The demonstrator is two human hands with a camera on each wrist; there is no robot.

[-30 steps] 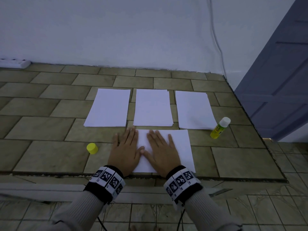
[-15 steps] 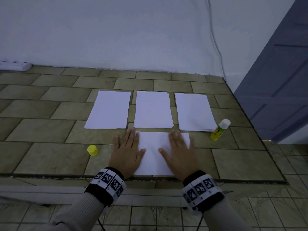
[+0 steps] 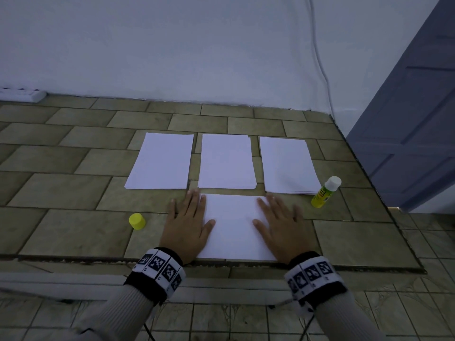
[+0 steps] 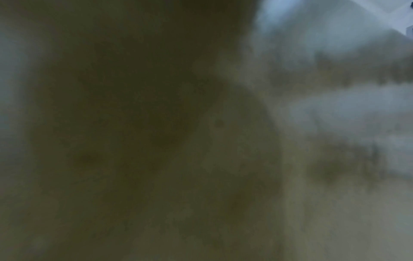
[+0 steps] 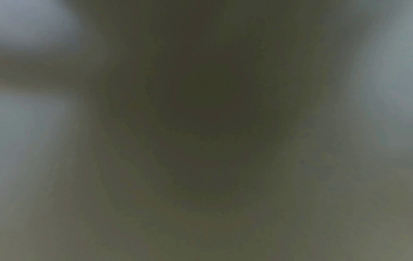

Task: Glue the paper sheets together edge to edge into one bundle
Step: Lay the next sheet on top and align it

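- Hands flat on the near sheet [image 3: 234,225], palms down, at the front edge of the tiled table [image 3: 73,232].
- Left hand [image 3: 186,226]: covers the sheet's left edge, partly on paper, partly on tile. Fingers [image 3: 194,200] straight and close together, thumb out to the right onto the paper. Gripping nothing.
- Right hand [image 3: 280,226]: covers the sheet's right edge. Fingers straight, slightly fanned, thumb pointing left onto the paper. Gripping nothing.
- Near sheet lies flat between the two hands, its far edge just short of the middle stack [image 3: 226,162].
- Three paper stacks in a row behind it: left stack [image 3: 161,162], middle stack, right stack [image 3: 288,166]. Narrow gaps of tile between them; edges of the middle and right ones look a bit uneven.
- Glue stick [image 3: 325,193]: yellow body, white end pointing away, lying tilted just right of the right stack's near corner.
- Yellow cap [image 3: 137,221] sits on the tile left of the left hand, apart from it.
- White power strip [image 3: 22,94] at the far left, against the wall.
- Both wrist views are dark blur, nothing readable.
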